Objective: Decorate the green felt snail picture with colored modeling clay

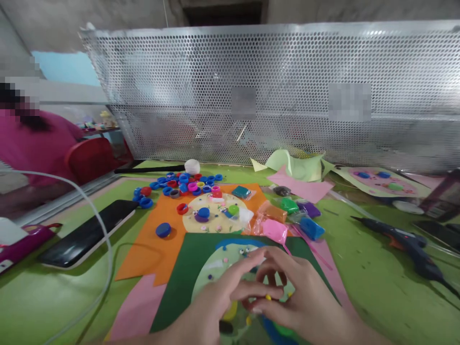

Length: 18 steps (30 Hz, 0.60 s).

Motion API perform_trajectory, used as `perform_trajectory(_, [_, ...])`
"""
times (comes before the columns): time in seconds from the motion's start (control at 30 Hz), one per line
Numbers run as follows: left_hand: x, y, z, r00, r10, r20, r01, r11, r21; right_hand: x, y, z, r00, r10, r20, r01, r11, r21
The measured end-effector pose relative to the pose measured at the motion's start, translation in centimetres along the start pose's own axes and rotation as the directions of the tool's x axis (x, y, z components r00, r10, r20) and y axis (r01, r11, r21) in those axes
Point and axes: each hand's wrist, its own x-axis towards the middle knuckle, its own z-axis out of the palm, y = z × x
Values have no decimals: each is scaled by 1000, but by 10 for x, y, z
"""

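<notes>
My left hand (230, 287) and my right hand (294, 287) meet above a decorated pale green oval (204, 275) on a dark green sheet (176, 268). A small yellow piece of clay (268, 297) shows at my right thumb tip, with the right fingers bent round towards it. My left fingers are stretched out, apart; one lies against the yellow piece, and the forefinger reaches the right hand's fingers. Googly eyes (244, 251), a blue clay edge (230, 243) and small coloured bits are on the oval. My hands hide much of its middle.
Bottle caps (183, 184) lie heaped beyond an orange sheet (143, 258). Bagged clay, including a pink pack (275, 231), lies ahead. A glue gun (406, 244) is right; a phone (89, 232) and white cable (102, 220) are left. A person (36, 139) sits beyond the perforated metal panel's (287, 62) left edge.
</notes>
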Motion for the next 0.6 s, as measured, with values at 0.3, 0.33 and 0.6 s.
perform_trajectory(0.3, [-7, 35, 0, 989, 3, -148, 65, 890, 452, 6, -1, -8, 999, -32, 25, 34, 996, -82])
perform_trajectory(0.33, [-7, 32, 1, 993, 7, -118, 47, 891, 452, 5, -1, -6, 999, -46, 17, 48, 993, -104])
perform_trajectory(0.6, [-7, 13, 7, 984, 86, -154, -1, 877, 480, 2, 0, -4, 989, -134, -60, 118, 968, -221])
